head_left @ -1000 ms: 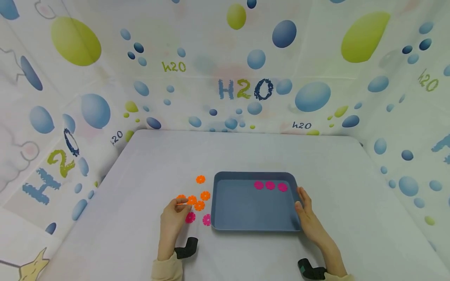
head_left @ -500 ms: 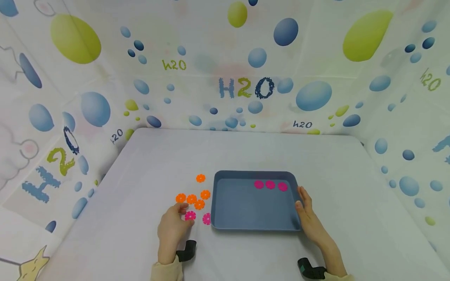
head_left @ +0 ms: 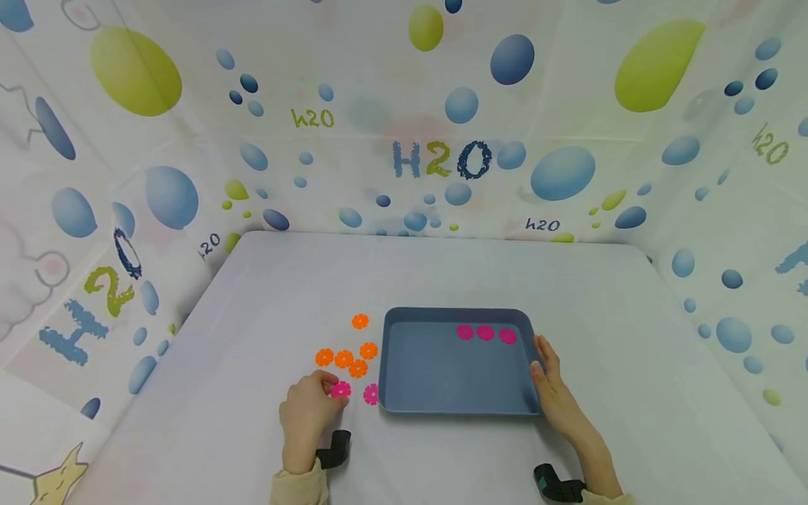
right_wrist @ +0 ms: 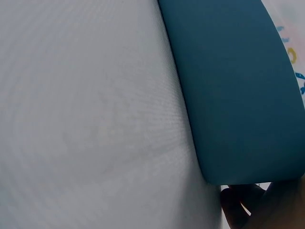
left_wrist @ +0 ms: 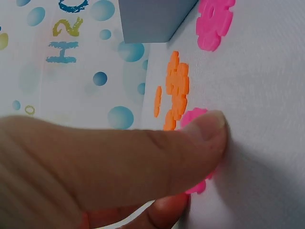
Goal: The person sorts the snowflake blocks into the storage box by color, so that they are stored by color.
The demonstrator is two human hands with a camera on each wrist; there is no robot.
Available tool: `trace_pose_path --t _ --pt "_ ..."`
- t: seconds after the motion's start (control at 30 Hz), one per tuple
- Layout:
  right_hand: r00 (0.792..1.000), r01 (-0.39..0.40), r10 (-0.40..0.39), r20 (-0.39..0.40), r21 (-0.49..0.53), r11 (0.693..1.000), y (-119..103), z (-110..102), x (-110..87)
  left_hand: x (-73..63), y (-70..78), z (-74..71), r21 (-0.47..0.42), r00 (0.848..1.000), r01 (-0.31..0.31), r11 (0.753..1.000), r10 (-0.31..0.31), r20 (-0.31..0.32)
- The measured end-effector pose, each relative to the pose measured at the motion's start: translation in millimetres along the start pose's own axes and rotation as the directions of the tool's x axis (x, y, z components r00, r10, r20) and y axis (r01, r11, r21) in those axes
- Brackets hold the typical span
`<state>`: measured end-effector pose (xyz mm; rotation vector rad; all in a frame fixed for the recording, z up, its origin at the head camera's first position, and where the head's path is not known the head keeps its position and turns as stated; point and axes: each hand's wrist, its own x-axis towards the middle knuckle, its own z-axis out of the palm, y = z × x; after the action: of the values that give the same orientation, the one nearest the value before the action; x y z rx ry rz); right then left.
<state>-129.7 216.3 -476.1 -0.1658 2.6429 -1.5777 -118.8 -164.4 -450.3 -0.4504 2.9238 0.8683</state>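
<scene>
A pink flower-shaped disc lies at the fingertips of my left hand, left of the tray. In the left wrist view, the thumb crosses in front of this pink disc, with fingers on its other side, so it sits pinched at the edges. My right hand holds the right side of the blue-grey tray, thumb on the rim and fingers along the outer wall. Inside the tray, three pink discs form a row near the back right. Another pink disc touches or nearly touches the tray's left edge.
Several orange flower-shaped discs lie loosely grouped on the white table, just beyond the left hand. One orange disc sits farther back. Printed cloth surrounds the table at the back and sides.
My left hand has moved from the orange discs toward me, and its thumb and fingers have come to the pink disc. The right hand and the tray have stayed in place.
</scene>
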Motion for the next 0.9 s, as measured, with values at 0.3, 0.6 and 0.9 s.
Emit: trace_pose_path --t 0.3,0.6,0.9 --pt "1.0 -0.002 0.002 0.0 0.008 1.0 -1.0 -0.1 -0.5 2.8 -2.5 1.7 -0.09 1.0 0.003 0.996 -0.003 0.008" --pt "1.0 0.0 0.0 -0.001 0.005 1.0 -2.7 0.3 -0.4 12.2 -0.5 1.0 -0.288 1.0 -0.001 0.958 0.005 0.012" --pt "1.0 -0.002 0.002 0.004 0.011 1.0 -2.5 0.5 -0.4 21.5 16.6 -6.6 -0.379 1.0 -0.009 0.925 0.014 0.01"
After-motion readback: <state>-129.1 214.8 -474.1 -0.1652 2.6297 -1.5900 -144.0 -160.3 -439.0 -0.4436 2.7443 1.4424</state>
